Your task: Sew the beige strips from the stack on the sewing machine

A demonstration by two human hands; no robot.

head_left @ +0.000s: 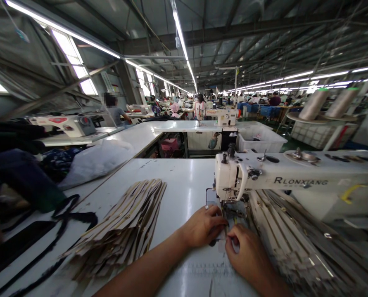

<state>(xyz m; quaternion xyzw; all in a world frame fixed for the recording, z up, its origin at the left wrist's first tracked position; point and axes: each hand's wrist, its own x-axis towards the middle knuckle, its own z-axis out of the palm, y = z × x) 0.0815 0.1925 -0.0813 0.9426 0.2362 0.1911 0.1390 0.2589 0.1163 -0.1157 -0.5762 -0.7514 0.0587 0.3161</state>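
A white sewing machine point(230, 177) stands at the right, its needle area just beyond my fingers. My left hand point(202, 226) lies left of the presser foot point(230, 205), fingers bent together on a narrow brownish strip point(224, 232). On the near side, my right hand point(247, 249) pinches the same strip between thumb and forefinger. Fingers hide most of the strip, so its full shape cannot be made out. Left of my hands lies a fanned stack of beige fabric strips point(131, 218) with metal-looking bits. More beige strips point(283, 231) lie beneath and beside the machine arm at the right.
The white worktable point(177, 177) carries black straps point(74, 214) and a white plastic bag point(97, 161) at the left. Two thread cones point(314, 104) stand at the right. Beyond are a white bin point(259, 138), another sewing machine point(222, 116) and a seated person point(117, 111).
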